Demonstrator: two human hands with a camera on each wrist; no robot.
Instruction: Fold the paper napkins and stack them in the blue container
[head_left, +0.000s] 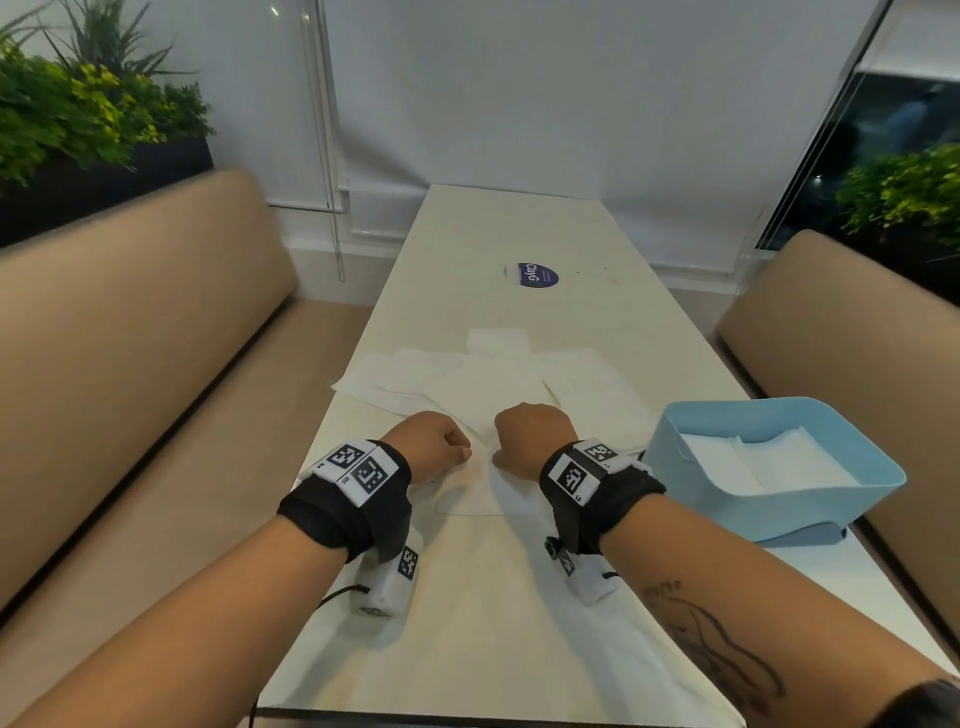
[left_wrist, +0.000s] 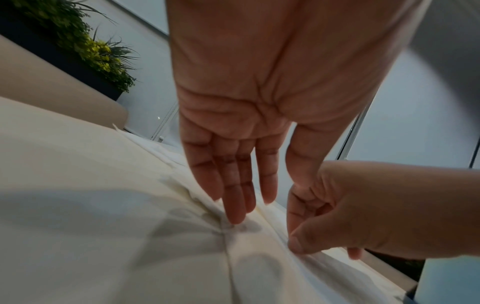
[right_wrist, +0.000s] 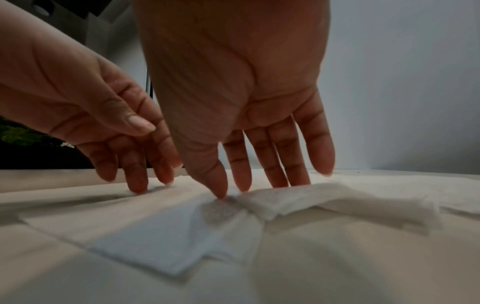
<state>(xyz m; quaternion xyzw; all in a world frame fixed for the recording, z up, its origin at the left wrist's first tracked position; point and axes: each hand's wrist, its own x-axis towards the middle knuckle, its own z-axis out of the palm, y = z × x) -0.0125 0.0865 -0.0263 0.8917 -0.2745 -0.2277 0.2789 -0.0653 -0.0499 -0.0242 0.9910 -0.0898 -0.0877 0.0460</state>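
Position: the napkin (head_left: 483, 493) lay flat on the table (head_left: 519, 228), between both hands. The container (head_left: 753, 512) stood just to its right, with folded napkins (head_left: 769, 460) lying inside. Unfolded napkins (head_left: 395, 379) were spread, overlapping, beyond the hands.

Obs., left hand (head_left: 431, 447): fingers (left_wrist: 235, 205) were straight and held together, their tips pressing down on the napkin. The thumb was free and the hand held nothing.

Obs., right hand (head_left: 532, 439): the thumb (right_wrist: 210, 181) tip was down on the napkin, with the fingers extended beside it at a raised flap (right_wrist: 337, 203). Whether thumb and index nipped that flap or only pressed next to it could not be told, as the wrist views were blurred.

Handling (judged): the sheet looked very light, soft and limp, and the flap sagged along its length. It would likely tear if pulled against the pinning hand and slide on the smooth top if left unanchored. A crease should hold only once pressed.

Where to take hold (judged): nip a free corner or edge lightly between thumb and index while the other hand pins the sheet beside the fold line. Carry the flap over low, match the edges, then run fingertips along the crease. For the move to the container, grip the creased edge so the plies do not fan.

Step (judged): a fold was beginning on this sheet, and several sheets remained.
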